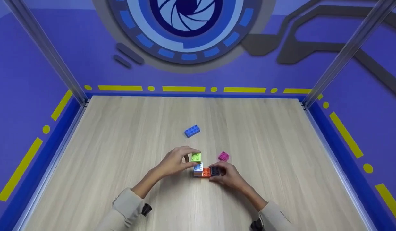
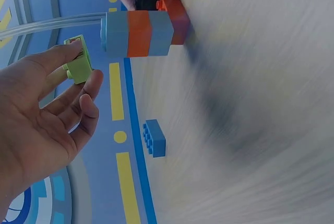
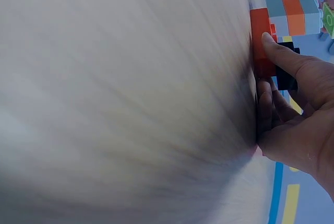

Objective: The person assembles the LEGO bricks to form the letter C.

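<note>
My left hand [image 1: 176, 162] pinches a lime-green toy brick [image 1: 196, 157] between thumb and fingertips, just above a short tower. The left wrist view shows a gap between this brick and the tower, whose layers are a light-blue brick [image 2: 117, 37], an orange brick [image 2: 139, 33] and another light-blue brick [image 2: 160, 33]. That tower stands on one end of a long red-orange brick [image 3: 261, 59]. On the other end sits a black brick [image 1: 215, 170]. Around this end my right hand [image 1: 230, 176] grips the long brick, thumb on its near side; its fingers are partly hidden.
A blue brick [image 1: 192, 131] lies farther back on the wooden table [image 1: 121, 128]. Close behind the right hand lies a magenta brick [image 1: 223, 156]. Purple-blue panels [image 1: 249, 77] with yellow marks wall the table at the back and sides.
</note>
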Demonstrator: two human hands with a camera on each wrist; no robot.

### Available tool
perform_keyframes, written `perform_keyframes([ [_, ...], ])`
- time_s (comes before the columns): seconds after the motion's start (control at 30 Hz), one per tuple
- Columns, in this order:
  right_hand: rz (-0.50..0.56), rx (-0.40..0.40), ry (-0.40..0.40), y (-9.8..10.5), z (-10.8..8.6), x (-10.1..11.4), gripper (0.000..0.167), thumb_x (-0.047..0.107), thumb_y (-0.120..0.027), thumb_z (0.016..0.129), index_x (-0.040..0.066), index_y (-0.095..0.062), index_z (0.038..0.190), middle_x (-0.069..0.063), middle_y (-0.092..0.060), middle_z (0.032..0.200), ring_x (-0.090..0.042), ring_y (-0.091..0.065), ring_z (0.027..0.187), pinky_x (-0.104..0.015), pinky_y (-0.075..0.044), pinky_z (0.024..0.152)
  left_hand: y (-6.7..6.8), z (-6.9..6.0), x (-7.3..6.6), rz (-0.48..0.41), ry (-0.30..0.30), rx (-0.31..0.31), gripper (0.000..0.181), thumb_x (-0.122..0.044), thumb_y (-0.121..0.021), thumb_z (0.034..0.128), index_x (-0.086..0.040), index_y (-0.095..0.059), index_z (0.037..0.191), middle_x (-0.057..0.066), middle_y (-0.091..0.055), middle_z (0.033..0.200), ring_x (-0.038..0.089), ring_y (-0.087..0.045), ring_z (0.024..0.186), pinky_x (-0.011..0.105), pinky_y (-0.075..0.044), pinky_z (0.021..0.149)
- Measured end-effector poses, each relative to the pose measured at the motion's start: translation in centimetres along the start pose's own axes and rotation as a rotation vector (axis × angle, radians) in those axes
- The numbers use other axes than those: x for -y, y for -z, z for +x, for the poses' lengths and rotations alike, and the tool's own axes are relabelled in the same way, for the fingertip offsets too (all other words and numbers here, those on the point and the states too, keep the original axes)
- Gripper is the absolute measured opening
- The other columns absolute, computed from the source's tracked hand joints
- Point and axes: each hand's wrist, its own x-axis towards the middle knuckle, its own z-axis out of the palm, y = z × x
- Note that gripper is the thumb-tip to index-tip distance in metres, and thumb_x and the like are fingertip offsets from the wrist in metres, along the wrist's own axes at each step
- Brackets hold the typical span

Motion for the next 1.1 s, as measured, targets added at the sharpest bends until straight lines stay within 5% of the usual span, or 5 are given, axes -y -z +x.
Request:
perform_keyframes([
  [0.27,0.032,0.010,-0.012,0.1,0.2,-0.5,0.040,0.014,-0.087,0.080,0.008,-0.072,0.117,-0.009,-0.071,0.115,-0.019,-0.061,0.106,-0.026,-0.045,0.093,-0.7,-0.2,0.0,0.003,-0.025,0.053,0.039,-0.019,-0.077,0.0915,-0.010,-0.069,0.129,0.005,-0.075,0.114,0.018,-0.069,0.083,0.021,-0.048,0.069],
  [0.6,0.005,0.022,0.008,0.1,0.1,-0.9,0.040,0.016,-0.087,0.081,0.008,-0.072,0.116,-0.008,-0.071,0.112,-0.011,-0.059,0.102,-0.023,-0.045,0.091,-1.5,-0.2,0.0,-0.020,-0.036,0.024,0.040,-0.016,-0.082,0.0855,-0.009,-0.072,0.123,0.006,-0.074,0.107,0.023,-0.070,0.083,0.022,-0.049,0.071],
  [0.83,0.019,0.015,0.023,0.1,0.4,-0.8,0.040,0.016,-0.087,0.080,0.008,-0.073,0.116,-0.010,-0.071,0.112,-0.015,-0.060,0.103,-0.025,-0.045,0.092,-1.3,0.0,0.2,-0.062,0.016,0.027,0.039,-0.016,-0.084,0.0829,-0.010,-0.075,0.120,0.005,-0.075,0.101,0.019,-0.070,0.080,0.035,-0.057,0.074],
  [1.1,0.020,0.023,0.020,0.2,0.3,-1.2,0.040,0.016,-0.088,0.079,0.009,-0.073,0.116,-0.010,-0.072,0.113,-0.015,-0.061,0.105,-0.025,-0.044,0.095,-1.7,0.3,0.1,-0.011,0.033,0.027,0.039,-0.023,-0.086,0.0814,-0.014,-0.077,0.119,0.002,-0.074,0.096,0.016,-0.068,0.074,0.020,-0.047,0.064],
])
